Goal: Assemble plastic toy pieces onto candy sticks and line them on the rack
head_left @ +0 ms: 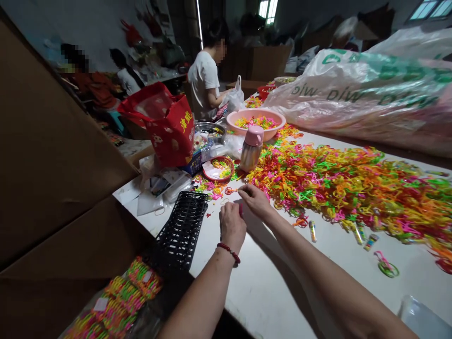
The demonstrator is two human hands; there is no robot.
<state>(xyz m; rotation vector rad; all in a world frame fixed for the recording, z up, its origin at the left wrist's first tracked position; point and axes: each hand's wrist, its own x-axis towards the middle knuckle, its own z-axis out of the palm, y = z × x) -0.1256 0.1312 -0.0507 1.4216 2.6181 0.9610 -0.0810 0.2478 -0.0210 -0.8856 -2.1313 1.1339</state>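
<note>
My left hand (233,225), with a red bead bracelet (229,252) at the wrist, is closed above the white table (247,292). A pinkish-red bit shows by its thumb; what the fingers hold is hidden. Just to its right, the fingertips of my right hand (254,200) are pinched at the orange end of a small plastic piece with a red ring (229,190). A large heap of bright plastic pieces (328,183) spreads beside my right hand. Left of my left hand lies a black slotted plastic rack (185,226), reaching over the table edge.
Behind my hands stand a pink-lidded bottle (251,148), a red basket (219,168), a pink basin (256,118) and a red bag (164,125). Bundled colourful pieces (122,296) lie below the table. A big plastic sack (360,94) lies at the back. A person (206,80) works beyond.
</note>
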